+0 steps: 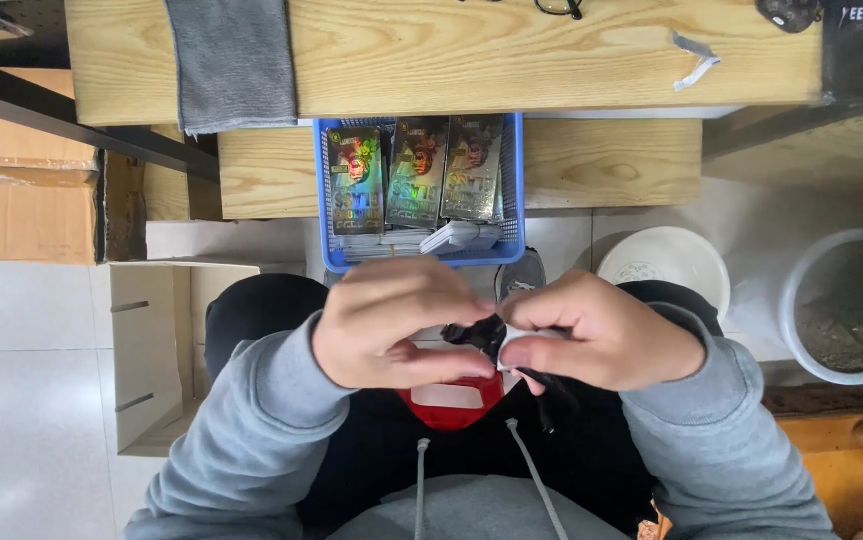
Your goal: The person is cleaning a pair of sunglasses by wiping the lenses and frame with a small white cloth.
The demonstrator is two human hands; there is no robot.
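Both my hands meet over my lap, each pinching the same small black item (482, 333), which looks like a strap or cord; a thin black end hangs down below my right hand. My left hand (392, 322) curls over it from the left, fingers bent. My right hand (602, 332) grips it from the right with thumb and fingers closed; something small and white shows between them. Under my hands lies a red object (452, 405) with a pale window. I wear grey sleeves and dark trousers.
A blue basket (515, 190) ahead holds shiny foil packs and white cards. Beyond are wooden shelves, a grey cloth (232, 60) and glasses. Cardboard boxes (152, 340) stand left; a white lid (667, 262) and a white pot (842, 305) stand right.
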